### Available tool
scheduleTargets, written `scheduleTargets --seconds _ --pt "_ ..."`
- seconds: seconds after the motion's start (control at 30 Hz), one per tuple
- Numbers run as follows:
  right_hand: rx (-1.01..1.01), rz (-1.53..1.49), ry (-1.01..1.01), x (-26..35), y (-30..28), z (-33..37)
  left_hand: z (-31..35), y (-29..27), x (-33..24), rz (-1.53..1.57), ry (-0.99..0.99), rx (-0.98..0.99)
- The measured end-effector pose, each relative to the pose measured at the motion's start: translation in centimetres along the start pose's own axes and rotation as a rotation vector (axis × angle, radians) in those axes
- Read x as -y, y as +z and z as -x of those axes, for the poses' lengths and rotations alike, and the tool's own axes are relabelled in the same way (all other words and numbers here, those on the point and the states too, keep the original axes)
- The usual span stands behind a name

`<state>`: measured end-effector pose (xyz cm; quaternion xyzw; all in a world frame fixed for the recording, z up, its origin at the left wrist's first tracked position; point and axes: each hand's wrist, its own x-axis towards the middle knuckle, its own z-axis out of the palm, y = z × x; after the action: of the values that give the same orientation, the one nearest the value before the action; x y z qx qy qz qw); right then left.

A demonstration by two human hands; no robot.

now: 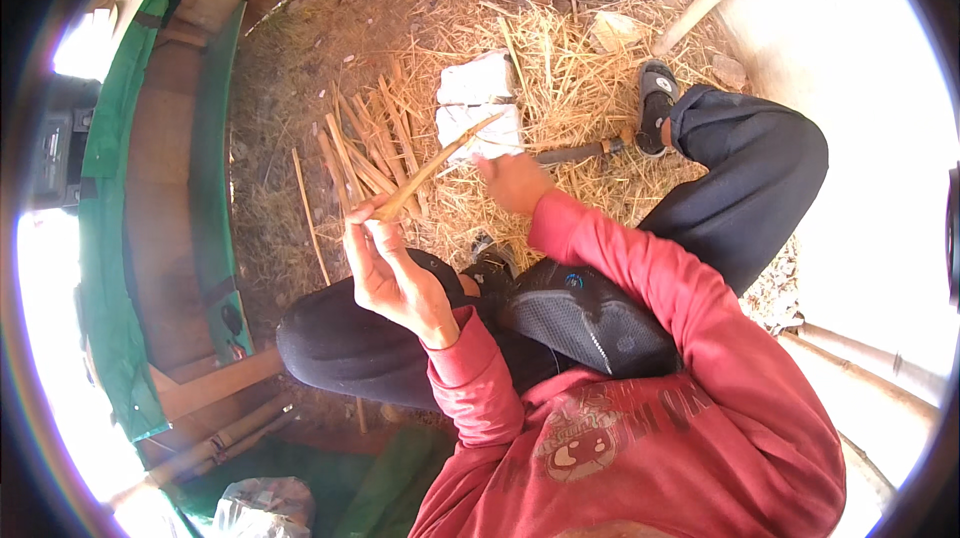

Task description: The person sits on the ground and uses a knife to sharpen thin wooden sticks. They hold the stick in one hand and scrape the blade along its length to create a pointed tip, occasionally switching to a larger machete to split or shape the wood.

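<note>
Now, in the head view, the left hand (395, 273) pinches a stick (432, 170) at eleven o'clock, its tip before white blocks (474, 84) at twelve. The right hand (517, 184), blurred, is curled nearby; what it grips cannot be told. More sticks (398, 126) lie at ten.

A pale wall (840, 88) borders the straw-strewn floor (560, 53).

The left hand (398, 278) pinches while the blurred right hand (515, 184) reaches farther forward.
</note>
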<state>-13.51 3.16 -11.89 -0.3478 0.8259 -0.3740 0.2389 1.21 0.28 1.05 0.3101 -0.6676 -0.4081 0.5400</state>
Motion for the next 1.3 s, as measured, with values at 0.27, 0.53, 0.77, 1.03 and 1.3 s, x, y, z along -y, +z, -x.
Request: scheduleTargets --seconds 0.27,0.53,0.77,1.03,1.3 --pt "0.078 -0.095 -0.205 3.2 -1.1 1.7 -0.1 0.4 0.3 0.092 0.004 -0.024" --pt "0.063 -0.105 -0.021 0.5 0.1 0.4 -0.3 -0.6 1.0 0.009 0.051 0.121" --pt "-0.003 -0.170 -0.185 5.1 -2.7 3.6 -0.4 -0.6 0.0 0.011 0.031 0.157" --pt "-0.089 -0.089 -0.171 5.1 -0.7 2.7 -0.2 -1.3 1.5 0.108 -0.019 0.084" --pt "-0.095 0.128 -0.014 -2.1 1.5 -0.8 0.0 -1.0 1.0 -0.048 0.083 0.079"
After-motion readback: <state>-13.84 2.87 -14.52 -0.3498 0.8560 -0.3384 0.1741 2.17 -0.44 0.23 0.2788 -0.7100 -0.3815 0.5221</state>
